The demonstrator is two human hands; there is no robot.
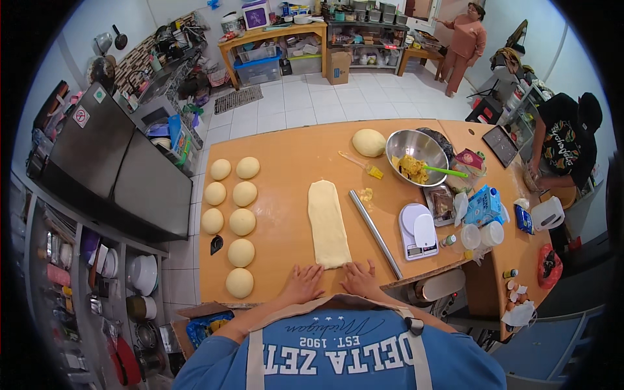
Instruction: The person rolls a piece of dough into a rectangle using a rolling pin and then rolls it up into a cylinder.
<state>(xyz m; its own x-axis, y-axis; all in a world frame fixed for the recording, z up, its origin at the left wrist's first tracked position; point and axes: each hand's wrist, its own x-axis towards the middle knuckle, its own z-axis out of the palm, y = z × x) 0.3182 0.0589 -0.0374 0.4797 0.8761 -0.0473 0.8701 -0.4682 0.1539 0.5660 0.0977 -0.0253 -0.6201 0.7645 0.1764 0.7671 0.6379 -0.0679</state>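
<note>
Your left hand [302,283] and right hand [359,278], fingers spread, press palms-down on the near end of the long flattened pale dough strip [328,223].

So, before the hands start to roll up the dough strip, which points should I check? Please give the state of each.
1. Left hand at the near end of the dough strip: ok.
2. Right hand at that end too: ok.
3. Strip lies flat and straight: ok.
4. Metal rolling rod apart from the strip: ok.
5. Dough balls apart from the strip: ok.
6. Dough sticking to the table: cannot tell.
</note>
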